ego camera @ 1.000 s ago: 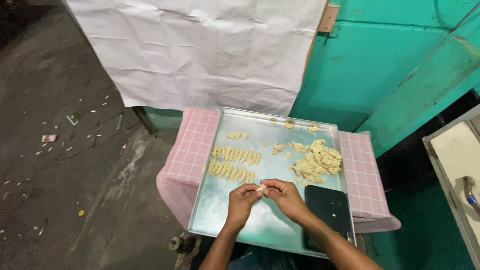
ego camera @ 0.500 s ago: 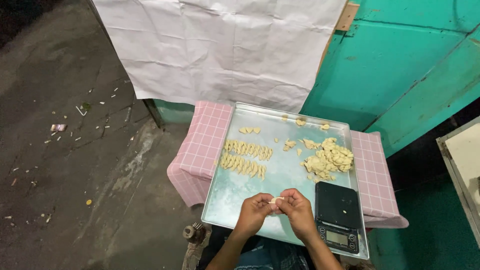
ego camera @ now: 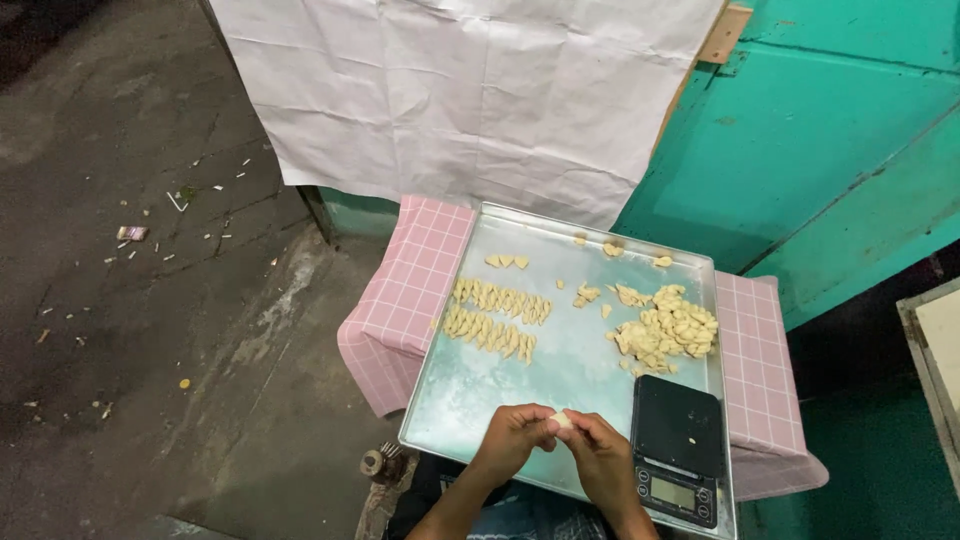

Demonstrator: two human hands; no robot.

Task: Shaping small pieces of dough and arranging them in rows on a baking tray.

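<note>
My left hand (ego camera: 512,437) and my right hand (ego camera: 600,453) meet over the near edge of a metal tray (ego camera: 480,385). Between their fingertips they pinch one small pale dough piece (ego camera: 562,420). On the tray, two rows of shaped dough pieces (ego camera: 493,316) lie at the left. A loose heap of dough bits (ego camera: 666,331) sits at the right, with a few scattered bits near the far rim.
A small black digital scale (ego camera: 679,448) rests on the tray's near right corner. The tray lies on a pink checked cloth (ego camera: 408,290) over a low stand. White paper (ego camera: 470,90) hangs behind, a teal wall (ego camera: 840,140) at right, littered concrete floor (ego camera: 130,300) at left.
The view has shifted, so the tray sits a little further left and lower in frame. Both hands stay together on the dough piece near the tray's front edge.
</note>
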